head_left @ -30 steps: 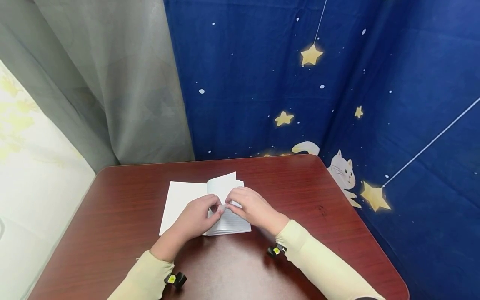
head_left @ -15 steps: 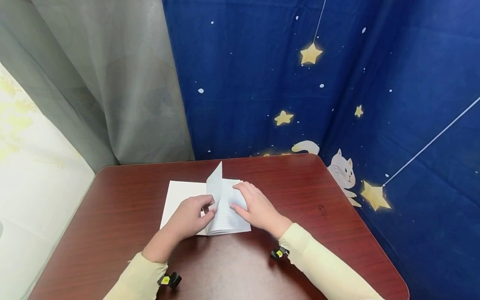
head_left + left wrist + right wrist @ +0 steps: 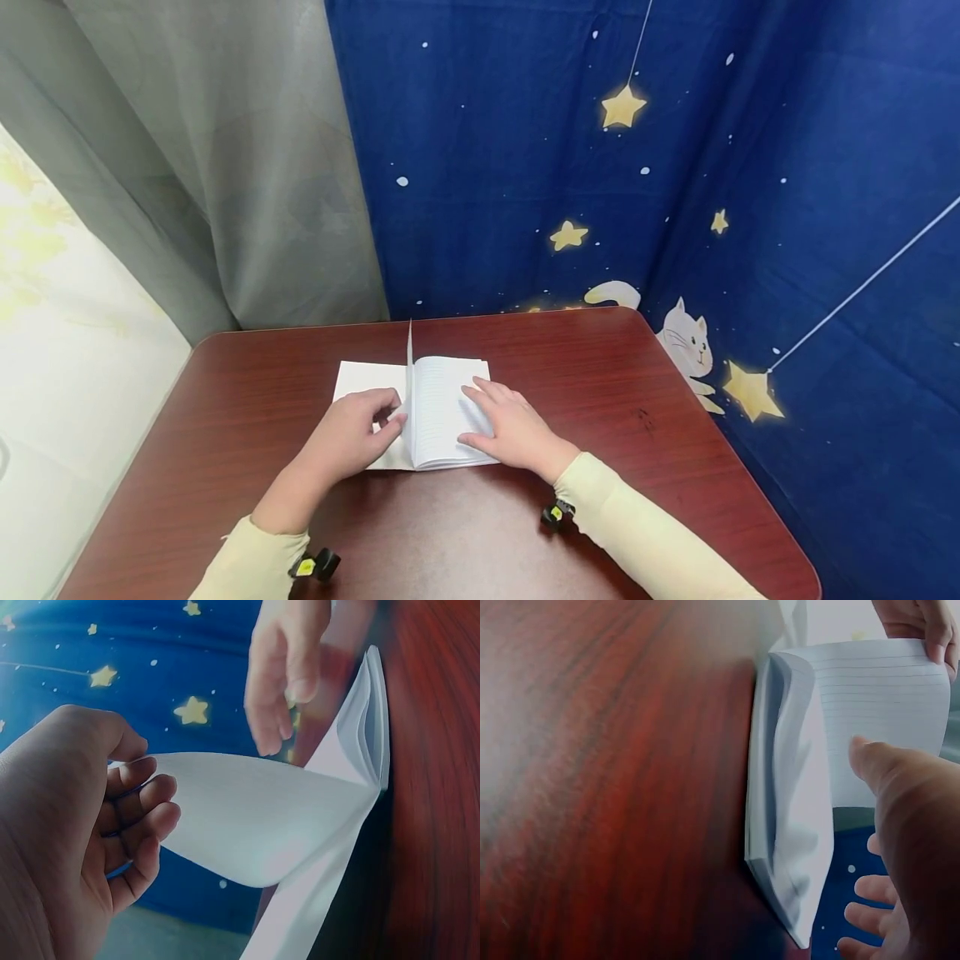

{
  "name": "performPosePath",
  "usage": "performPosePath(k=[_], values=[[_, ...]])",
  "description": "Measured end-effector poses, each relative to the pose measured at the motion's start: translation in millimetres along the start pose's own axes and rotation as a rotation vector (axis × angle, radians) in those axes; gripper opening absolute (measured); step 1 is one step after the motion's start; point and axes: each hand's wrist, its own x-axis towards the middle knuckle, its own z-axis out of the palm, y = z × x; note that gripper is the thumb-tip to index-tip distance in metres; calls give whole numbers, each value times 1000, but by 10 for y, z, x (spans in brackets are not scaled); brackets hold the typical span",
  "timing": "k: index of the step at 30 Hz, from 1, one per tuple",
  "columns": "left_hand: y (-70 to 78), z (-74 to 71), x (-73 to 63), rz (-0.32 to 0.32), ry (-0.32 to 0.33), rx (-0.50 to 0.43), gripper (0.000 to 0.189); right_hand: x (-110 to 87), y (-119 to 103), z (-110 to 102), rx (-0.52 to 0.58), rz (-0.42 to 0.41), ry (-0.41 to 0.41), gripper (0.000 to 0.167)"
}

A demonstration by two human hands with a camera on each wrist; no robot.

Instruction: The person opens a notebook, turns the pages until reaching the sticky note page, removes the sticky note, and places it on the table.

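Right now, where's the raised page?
Head view, left of centre: the raised page stands nearly upright at the fold of the open notebook, pinched by the left hand, with the right hand to its right.

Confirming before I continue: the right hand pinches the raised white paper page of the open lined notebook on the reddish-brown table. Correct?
Not quite: the left wrist view shows the left hand pinching the raised white paper page of the open lined notebook on the reddish-brown table.
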Motion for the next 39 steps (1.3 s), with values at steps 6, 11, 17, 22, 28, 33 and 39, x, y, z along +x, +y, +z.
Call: performPosePath(k=[6, 11, 17, 22, 28, 33, 39], values=[[-80, -88, -118, -25, 0, 20, 32, -48, -32, 44, -15, 5, -62, 86], [-130, -144, -219, -58, 2, 22, 36, -69, -23, 106, -33, 22, -110, 88], [-241, -242, -326, -102, -30, 26, 41, -84, -2, 159, -42, 29, -135, 86], [-338, -331, -407, -163, -86, 21, 44, -95, 12, 191, -63, 52, -187, 86], [-388, -381, -494, -236, -138, 15, 45, -99, 15, 198, -61, 52, -186, 87], [-399, -400, -536, -287, -160, 5, 45, -103, 11, 193, -54, 50, -180, 87], [-401, -422, -558, -314, -185, 4, 44, -104, 10, 188, -52, 52, -173, 86]])
